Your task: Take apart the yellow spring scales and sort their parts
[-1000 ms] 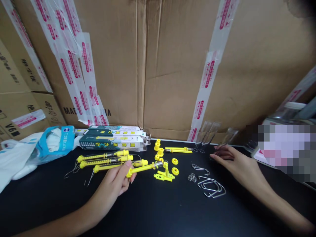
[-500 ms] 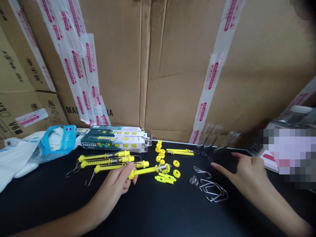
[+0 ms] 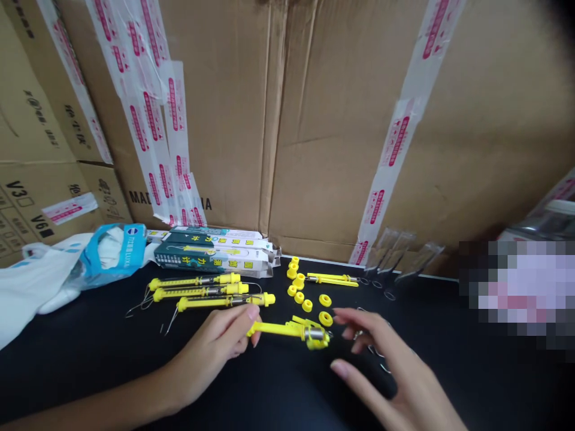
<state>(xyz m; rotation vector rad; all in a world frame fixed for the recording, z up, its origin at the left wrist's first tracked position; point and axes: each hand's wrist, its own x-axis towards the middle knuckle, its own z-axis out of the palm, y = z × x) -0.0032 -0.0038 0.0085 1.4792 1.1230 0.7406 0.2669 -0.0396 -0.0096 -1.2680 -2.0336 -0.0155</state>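
My left hand (image 3: 222,338) pinches one end of a yellow spring scale core (image 3: 278,328), a plastic rod with a metal spring at its right end. Close to that spring end is my right hand (image 3: 395,365), its thumb and fingers spread apart with nothing between them. Two yellow rings (image 3: 326,300) lie just behind the spring end, and small yellow caps (image 3: 300,281) stand beyond the rod. Wire hooks (image 3: 384,367) on the black table are mostly hidden by my right hand. Three spring scales (image 3: 202,293) with hooks lie side by side behind my left hand.
Printed cartons (image 3: 211,257) lie along a tall cardboard wall (image 3: 323,149). More yellow rods (image 3: 332,279) and clear tubes (image 3: 395,254) are at the back right. A blue-and-white plastic bag (image 3: 112,251) rests at the left. A blurred-out object sits far right.
My right hand has come left and toward me, from near the clear tubes to beside the spring end. My left hand has shifted slightly right and down with the core. The view has shifted slightly.
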